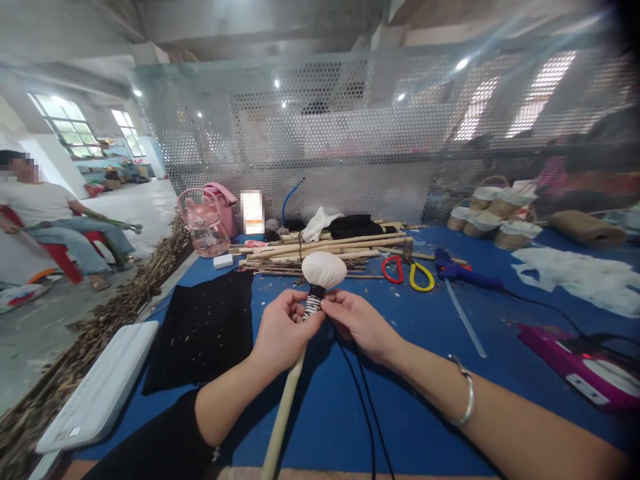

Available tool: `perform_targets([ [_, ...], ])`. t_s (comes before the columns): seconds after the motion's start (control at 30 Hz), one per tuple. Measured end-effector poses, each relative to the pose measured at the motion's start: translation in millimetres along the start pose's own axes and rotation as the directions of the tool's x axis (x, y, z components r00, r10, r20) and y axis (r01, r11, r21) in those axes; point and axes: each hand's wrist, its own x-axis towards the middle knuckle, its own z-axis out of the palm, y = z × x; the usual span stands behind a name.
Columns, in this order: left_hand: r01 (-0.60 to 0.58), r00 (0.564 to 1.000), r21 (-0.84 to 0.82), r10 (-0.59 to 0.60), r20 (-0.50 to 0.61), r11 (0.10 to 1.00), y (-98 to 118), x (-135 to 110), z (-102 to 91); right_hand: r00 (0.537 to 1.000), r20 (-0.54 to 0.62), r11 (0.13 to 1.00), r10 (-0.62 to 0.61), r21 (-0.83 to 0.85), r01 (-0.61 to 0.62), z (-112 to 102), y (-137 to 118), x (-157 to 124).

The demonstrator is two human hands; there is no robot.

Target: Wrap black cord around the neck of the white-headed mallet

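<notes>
My left hand [283,332] is closed round a long pale wooden stick [281,419] just below its top. The stick carries a white padded ball [324,269] at its upper end, with a collar of black and white cord wraps [313,305] beneath it. My right hand [356,321] pinches a black cord [361,393] at that collar; the cord trails down across the blue table [430,373] towards me. A metal bangle [465,393] sits on my right wrist.
A black cloth [203,330] and a white tray [97,390] lie left. Behind are a bundle of sticks [320,252], red and yellow scissors [407,272], a blue glue gun [463,273], a pink bottle [205,223], white fabric [580,277], and a magenta tool [583,363]. A seated person [45,213] is far left.
</notes>
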Motion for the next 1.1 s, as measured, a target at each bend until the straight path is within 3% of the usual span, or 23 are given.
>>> perform_targets([
  [0.1,-0.005,1.0,0.042,0.006,-0.012,0.999,-1,-1,-1.1,0.998,-0.047,0.999,-0.033,-0.032,0.032,-4,-6,-5],
  [0.2,-0.009,1.0,0.064,0.009,0.009,0.998,0,-3,-1.8,0.999,-0.049,0.997,0.018,0.071,-0.015,-6,-14,-8],
  [0.37,-0.066,0.998,0.154,0.067,0.003,0.986,4,-8,-2.5,0.986,0.031,0.927,0.163,0.336,-0.164,-7,-21,-9],
  [0.57,-0.047,0.998,0.161,0.052,-0.029,0.986,7,-8,-2.8,0.96,0.133,0.9,0.248,0.335,-0.279,-8,-11,-8],
  [1.1,-0.076,0.995,0.145,0.084,-0.051,0.986,15,-12,-4.3,0.984,0.091,0.949,0.152,0.264,-0.171,-4,-18,-13],
])
